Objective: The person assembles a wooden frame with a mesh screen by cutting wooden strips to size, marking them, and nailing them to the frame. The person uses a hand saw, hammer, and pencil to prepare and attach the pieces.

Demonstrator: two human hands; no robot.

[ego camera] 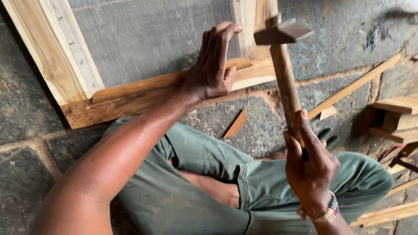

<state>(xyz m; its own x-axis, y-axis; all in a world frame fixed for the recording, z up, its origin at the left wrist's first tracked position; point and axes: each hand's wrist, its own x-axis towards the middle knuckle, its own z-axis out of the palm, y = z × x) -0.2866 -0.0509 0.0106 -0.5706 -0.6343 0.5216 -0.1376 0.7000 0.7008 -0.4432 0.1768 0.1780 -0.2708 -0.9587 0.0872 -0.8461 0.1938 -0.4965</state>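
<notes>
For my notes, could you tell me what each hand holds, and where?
Right hand grips the hammer low on its wooden handle; left hand presses the wood strip.

Grey woven mesh [148, 35] in a pale tan wooden frame [56, 65], olive-green trousers [209, 174], brown hammer handle [287, 91], mottled dark grey stone floor [26, 109], multicoloured beaded bracelet [332, 211].

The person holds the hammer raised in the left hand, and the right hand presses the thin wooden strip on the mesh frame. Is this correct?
Not quite: the hands are swapped. The head view shows the right hand gripping the raised hammer by its wooden handle, while the left hand presses on the thin wooden strip along the edge of the mesh frame. The rest is correct.
</notes>
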